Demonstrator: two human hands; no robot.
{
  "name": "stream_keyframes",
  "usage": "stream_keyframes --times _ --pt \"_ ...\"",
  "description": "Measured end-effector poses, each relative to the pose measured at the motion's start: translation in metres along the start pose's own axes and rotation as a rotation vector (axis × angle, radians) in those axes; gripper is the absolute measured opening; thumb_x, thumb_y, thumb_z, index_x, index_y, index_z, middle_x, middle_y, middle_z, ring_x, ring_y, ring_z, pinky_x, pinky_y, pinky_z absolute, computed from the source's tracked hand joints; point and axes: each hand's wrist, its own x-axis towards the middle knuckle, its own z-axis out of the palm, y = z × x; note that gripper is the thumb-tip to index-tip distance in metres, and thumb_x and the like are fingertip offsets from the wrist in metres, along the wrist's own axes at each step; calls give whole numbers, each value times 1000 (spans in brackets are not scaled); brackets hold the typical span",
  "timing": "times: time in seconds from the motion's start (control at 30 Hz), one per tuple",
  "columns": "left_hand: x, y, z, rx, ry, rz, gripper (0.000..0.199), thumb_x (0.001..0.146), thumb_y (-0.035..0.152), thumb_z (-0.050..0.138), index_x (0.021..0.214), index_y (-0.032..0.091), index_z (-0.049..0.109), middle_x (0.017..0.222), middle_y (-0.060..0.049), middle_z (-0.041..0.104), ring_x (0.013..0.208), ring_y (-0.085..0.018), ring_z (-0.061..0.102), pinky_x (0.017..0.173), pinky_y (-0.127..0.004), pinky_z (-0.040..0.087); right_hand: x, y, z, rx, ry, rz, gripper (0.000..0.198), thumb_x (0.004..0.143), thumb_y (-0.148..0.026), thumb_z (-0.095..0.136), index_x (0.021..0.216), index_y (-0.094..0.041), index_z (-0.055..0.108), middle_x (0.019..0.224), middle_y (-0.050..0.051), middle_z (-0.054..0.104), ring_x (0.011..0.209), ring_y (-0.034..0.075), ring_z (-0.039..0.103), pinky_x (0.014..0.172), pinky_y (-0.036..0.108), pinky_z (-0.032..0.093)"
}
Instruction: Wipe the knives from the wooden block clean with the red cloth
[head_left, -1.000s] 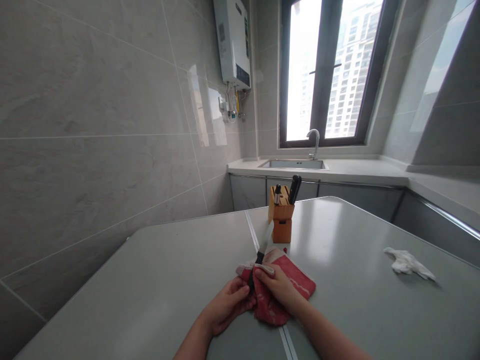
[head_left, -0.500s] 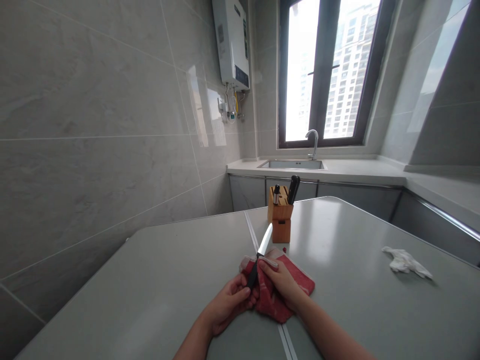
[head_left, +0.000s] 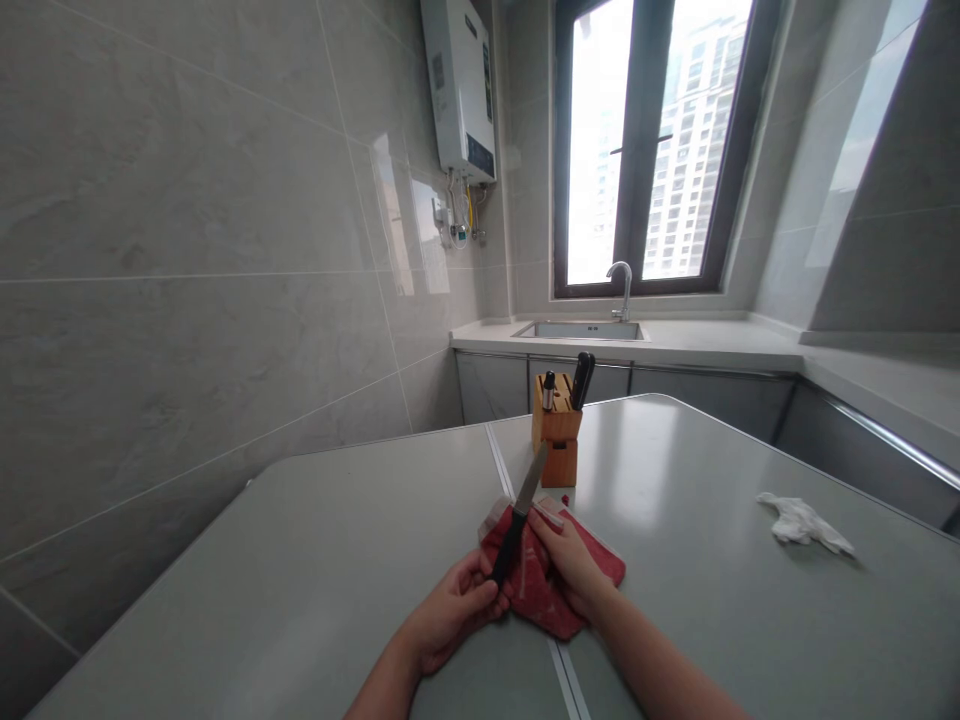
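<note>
A kitchen knife [head_left: 519,522] with a black handle points its blade up and away from me, over the table. The end of its handle is pinched in the fingers of my left hand [head_left: 459,610]. Red cloth [head_left: 547,600] with pale edges is bunched under and beside the handle. My right hand [head_left: 574,562] is closed on this cloth, its thumb near the base of the blade. Right behind the blade tip stands a wooden knife block [head_left: 559,452] with black-handled knives [head_left: 582,380] in its slots.
The pale table [head_left: 337,560] carries a crumpled white tissue [head_left: 806,523] at the right. A small red bit [head_left: 565,499] lies by the block. Beyond are a counter [head_left: 712,335], a sink [head_left: 585,331] with a faucet [head_left: 624,290], and a wall-mounted water heater [head_left: 459,95].
The blade has turned, from bright and shiny to dull grey. My right hand has shifted slightly, and the cloth has slid off the handle's upper part, baring more of it.
</note>
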Motion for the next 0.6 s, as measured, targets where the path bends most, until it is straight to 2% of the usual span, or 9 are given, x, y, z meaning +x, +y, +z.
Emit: stream_keyframes --times 0.17,0.37,0.5,0.6 --pt "0 -1 0 8 0 8 23 80 22 67 82 16 45 87 -7 62 74 -11 56 69 -23 38 -1 -1 0 -26 -14 10 39 71 -53 64 81 -16 61 67 3 68 66 22 66 65 35 50" --pt "1 2 5 102 62 109 25 80 28 66 80 17 44 71 1 56 54 -6 44 52 -18 27 0 -1 -2 -73 -38 -29 40 72 -53 64 85 -14 63 73 4 68 73 22 65 73 35 49" --pt "-1 16 11 229 235 216 28 78 34 66 79 18 43 67 4 51 55 -6 42 52 -18 29 0 0 -3 -145 -30 -19 42 71 -54 62 89 -16 65 77 3 68 79 22 63 77 36 48" --pt "-4 36 15 357 442 401 28 79 40 64 81 20 45 65 5 48 56 -8 43 54 -18 32 -1 1 -4 -233 8 -51 41 69 -56 63 84 -18 66 79 3 68 81 23 62 78 35 47"
